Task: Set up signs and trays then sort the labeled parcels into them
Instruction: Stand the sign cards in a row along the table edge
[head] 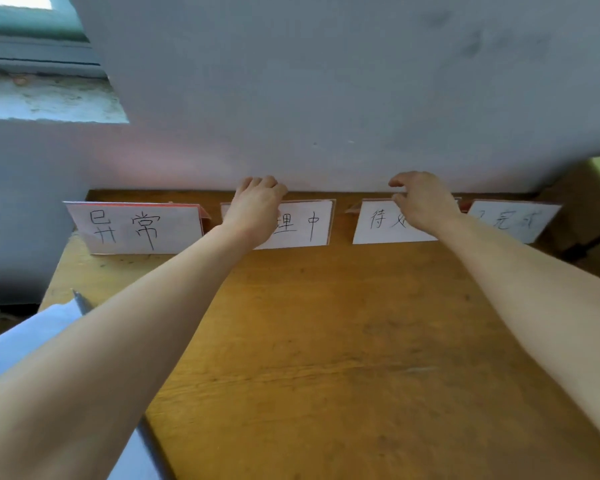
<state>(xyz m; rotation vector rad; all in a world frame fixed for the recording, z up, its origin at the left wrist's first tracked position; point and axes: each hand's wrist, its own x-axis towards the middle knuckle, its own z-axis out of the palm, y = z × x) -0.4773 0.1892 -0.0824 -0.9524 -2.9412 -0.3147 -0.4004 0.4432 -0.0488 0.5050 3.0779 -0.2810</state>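
Four signs (139,228) stand along the surface's (326,341) far edge. Her left hand (257,209) curls its fingers over the second sign (305,223), and the right hand (423,202) grasps the third sign (378,223). No trays or parcels show, so I'd judge sorting is all still ahead.

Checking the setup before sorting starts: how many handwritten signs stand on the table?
4, in a row along the back of the table: far-left sign, second sign gripped by the left hand, third sign gripped by the right hand, far-right sign. None looks hidden.
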